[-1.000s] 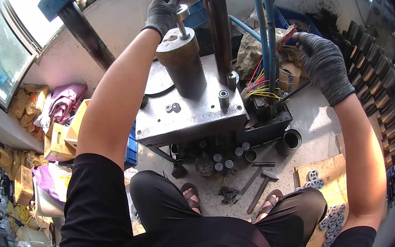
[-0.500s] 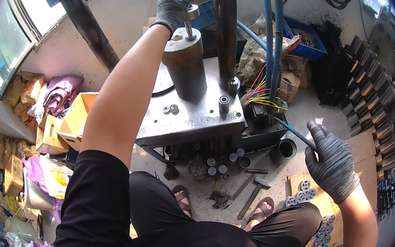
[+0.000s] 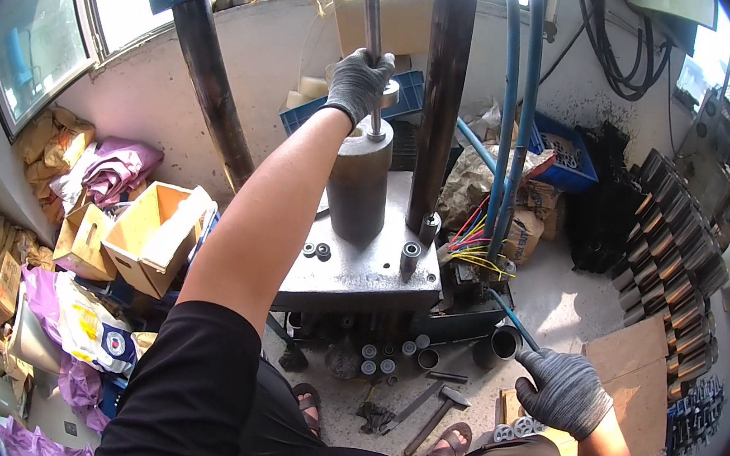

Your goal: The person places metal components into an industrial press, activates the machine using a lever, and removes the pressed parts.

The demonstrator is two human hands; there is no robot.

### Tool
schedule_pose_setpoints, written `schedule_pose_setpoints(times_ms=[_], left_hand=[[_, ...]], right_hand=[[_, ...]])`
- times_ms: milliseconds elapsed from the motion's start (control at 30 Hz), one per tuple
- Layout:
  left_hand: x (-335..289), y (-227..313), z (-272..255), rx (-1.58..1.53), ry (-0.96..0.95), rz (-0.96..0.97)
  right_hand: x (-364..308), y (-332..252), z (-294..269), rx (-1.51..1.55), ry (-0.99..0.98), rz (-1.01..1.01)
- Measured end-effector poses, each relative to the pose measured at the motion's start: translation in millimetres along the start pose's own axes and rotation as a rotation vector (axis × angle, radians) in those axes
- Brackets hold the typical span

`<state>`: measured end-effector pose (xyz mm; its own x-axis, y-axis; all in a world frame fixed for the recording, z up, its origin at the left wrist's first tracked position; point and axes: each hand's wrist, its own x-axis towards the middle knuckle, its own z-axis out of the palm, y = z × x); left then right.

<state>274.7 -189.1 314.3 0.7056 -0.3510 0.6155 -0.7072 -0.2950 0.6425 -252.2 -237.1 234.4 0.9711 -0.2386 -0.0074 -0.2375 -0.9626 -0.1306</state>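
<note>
This is a metal workshop: there is a heavy press-like machine (image 3: pixel 375 270) with dark columns (image 3: pixel 444 83), a hammer (image 3: pixel 437 422) on the floor (image 3: pixel 551 271), and stacked metal tubes (image 3: pixel 673 257).

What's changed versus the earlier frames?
Right hand has come down from beside the blue hoses to the end of the lever; the lever has swung from angled up to angled down. Grip unclear. Unchanged: left hand holding the metal rod above the cylinder.
</note>
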Motion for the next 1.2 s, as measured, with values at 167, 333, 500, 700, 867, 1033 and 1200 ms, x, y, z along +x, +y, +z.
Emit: schedule_pose_setpoints(times_ms=[167, 333, 500, 700, 867, 1033, 1200], left_hand=[[0.2, 4.7, 2.1, -0.021, -0.014, 0.020], [-3.8, 1.0, -2.9, -0.036, -0.019, 0.012], [-0.1, -1.7, -0.8, -0.059, -0.023, 0.007], [0.1, -0.1, -1.8, -0.030, -0.029, -0.009], [0.0, -0.9, -0.2, -0.010, -0.016, -0.009], [3.3, -8.9, 0.0, -0.010, -0.008, -0.005], [-3.3, 0.2, 1.6, -0.034, -0.011, 0.005]], right_hand=[[-31.9, -9.6, 29.7, -0.014, -0.265, 0.088], [-40.0, -9.6, 49.0, -0.007, -0.304, 0.092], [-31.6, -8.8, 33.4, 0.031, -0.258, 0.125], [-25.3, -9.4, 24.2, 0.020, -0.191, 0.098], [-36.3, 0.1, 43.3, 0.001, -0.247, 0.047], [-31.9, -3.9, 38.5, 0.009, -0.154, 0.069], [-36.1, 0.1, 38.8, 0.029, -0.177, 0.051]])
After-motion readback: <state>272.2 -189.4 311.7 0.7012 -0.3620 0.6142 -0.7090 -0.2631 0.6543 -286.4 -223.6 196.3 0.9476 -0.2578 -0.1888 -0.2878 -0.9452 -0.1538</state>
